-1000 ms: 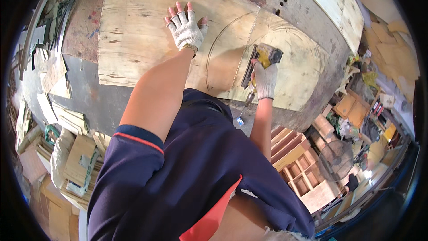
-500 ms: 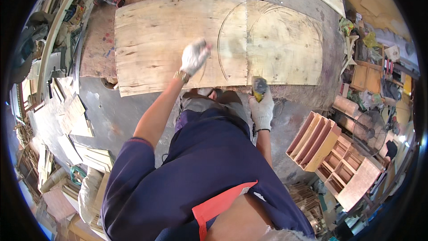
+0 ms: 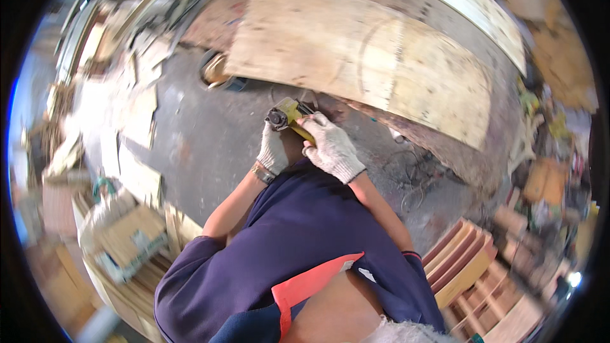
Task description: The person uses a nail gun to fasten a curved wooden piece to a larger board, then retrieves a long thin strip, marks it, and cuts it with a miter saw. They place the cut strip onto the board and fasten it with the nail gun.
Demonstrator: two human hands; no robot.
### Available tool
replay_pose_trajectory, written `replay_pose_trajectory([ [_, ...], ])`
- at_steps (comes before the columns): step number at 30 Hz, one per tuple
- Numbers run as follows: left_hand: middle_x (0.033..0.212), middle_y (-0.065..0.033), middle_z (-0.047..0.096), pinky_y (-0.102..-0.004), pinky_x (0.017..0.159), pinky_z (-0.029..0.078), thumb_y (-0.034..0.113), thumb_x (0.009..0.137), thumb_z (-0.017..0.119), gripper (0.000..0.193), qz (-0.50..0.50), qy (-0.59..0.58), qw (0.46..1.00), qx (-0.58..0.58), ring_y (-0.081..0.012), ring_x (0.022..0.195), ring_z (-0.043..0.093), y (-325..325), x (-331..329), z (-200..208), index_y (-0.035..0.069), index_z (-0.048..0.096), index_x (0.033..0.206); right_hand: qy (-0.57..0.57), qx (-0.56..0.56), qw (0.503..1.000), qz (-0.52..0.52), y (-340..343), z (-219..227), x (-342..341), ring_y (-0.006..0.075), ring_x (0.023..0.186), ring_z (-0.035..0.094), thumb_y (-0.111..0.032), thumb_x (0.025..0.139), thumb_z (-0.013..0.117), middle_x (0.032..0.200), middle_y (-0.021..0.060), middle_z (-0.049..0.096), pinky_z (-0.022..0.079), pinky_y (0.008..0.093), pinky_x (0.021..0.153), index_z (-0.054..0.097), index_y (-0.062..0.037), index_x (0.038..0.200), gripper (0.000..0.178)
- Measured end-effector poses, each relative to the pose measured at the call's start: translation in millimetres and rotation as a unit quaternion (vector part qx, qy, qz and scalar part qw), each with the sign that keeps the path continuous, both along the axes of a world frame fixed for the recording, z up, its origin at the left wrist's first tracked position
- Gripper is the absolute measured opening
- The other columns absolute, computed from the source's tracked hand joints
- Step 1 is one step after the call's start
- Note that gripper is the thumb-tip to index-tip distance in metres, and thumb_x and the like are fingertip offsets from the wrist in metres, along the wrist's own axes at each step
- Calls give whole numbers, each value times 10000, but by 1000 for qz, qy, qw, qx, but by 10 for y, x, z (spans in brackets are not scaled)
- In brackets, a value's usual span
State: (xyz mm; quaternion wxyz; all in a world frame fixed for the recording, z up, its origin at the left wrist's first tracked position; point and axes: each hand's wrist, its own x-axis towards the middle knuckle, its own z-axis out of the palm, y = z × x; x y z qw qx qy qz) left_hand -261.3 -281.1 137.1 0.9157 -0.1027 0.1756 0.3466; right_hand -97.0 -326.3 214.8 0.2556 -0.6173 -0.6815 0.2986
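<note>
Both gloved hands hold a yellow power tool (image 3: 289,114) in front of my chest, above the grey floor. My left hand (image 3: 273,150) grips it from below, near its dark round head. My right hand (image 3: 330,146) wraps the yellow body from the right. A large plywood sheet (image 3: 356,57) with a curved pencil line drawn on it lies just beyond the tool. The tool does not touch the sheet.
A long pale curved board (image 3: 470,6) lies behind the plywood. Wooden offcuts and scraps (image 3: 133,127) are piled at the left. Stacked reddish wooden frames (image 3: 467,267) stand at the lower right. A round tin (image 3: 219,73) sits by the plywood's near left corner.
My left hand has come off the plywood and joined the right hand on the yellow tool. The view has swung, so the plywood now sits further up and right.
</note>
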Motion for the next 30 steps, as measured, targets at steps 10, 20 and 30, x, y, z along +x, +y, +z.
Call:
replay_pose_trajectory([
  [10,990,-159,616,-548,1040,437,662,899,530,655,264,113,957,-32,-324,967,597,-386,-1274,461,35,569,1088,2,-116,975,190,-205,15,-633,366,1112,630,-263,830,745,1260,107,607,525,462,938,679,-173,1111,303],
  [20,973,-136,598,-524,1064,421,470,924,577,519,361,11,927,-105,-299,938,599,-285,-2156,504,11,543,1164,237,-331,837,366,619,-191,-1462,146,906,627,-59,819,734,925,66,666,500,290,819,725,-39,1106,288],
  [30,923,-53,527,-425,889,524,620,909,657,690,408,-2,900,-150,-179,794,567,-79,-2866,-301,-5,487,1144,135,-343,845,387,996,103,-2860,109,833,556,-170,811,771,965,33,580,483,261,765,609,-43,1284,516],
])
